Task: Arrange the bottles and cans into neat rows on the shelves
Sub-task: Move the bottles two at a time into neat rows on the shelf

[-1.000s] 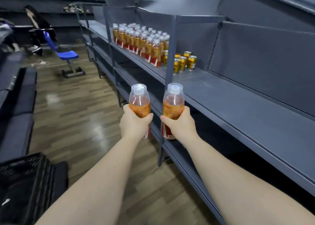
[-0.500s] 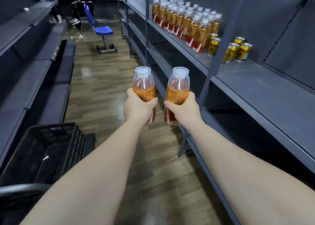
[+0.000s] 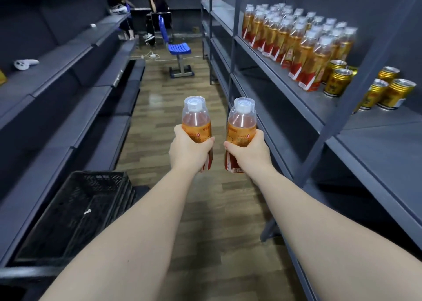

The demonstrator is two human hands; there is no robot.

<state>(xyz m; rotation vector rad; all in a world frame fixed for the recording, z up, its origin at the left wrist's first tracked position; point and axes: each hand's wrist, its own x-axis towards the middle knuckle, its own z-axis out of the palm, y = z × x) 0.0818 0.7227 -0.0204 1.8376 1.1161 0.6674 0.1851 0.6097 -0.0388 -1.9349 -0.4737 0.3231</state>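
Only the head view showed this moment. Two bare arms reached out over the wooden floor [image 3: 217,209] of the aisle. The left hand [image 3: 189,151] was wrapped tight around the left bottle [image 3: 196,120], with its fingers and thumb curled round the orange label. The right hand [image 3: 249,151] gripped the right bottle [image 3: 242,122] the same way. Both bottles stood straight up, with the long way going up and down. Their white caps, under clear tops, pointed up. They were side by side, close but not touching. They were held in the air out in the aisle, not on any shelf.

On the right stood the grey shelf [image 3: 319,104]. The shelf bottles [image 3: 294,38] stood on it in rows that ran away along the shelf. They were all upright with their caps up. Just beside the near end of those rows stood the gold cans [image 3: 338,81]. They were upright too, in a small loose bunch on both sides of a shelf post [image 3: 341,118].

On the left were the dark shelves [image 3: 68,56], and a white controller [image 3: 24,63] lay on one. A black crate [image 3: 75,214] sat low on the left, under the left arm. Far down the aisle stood a blue chair [image 3: 178,48], and two people [image 3: 157,6] sat behind it.
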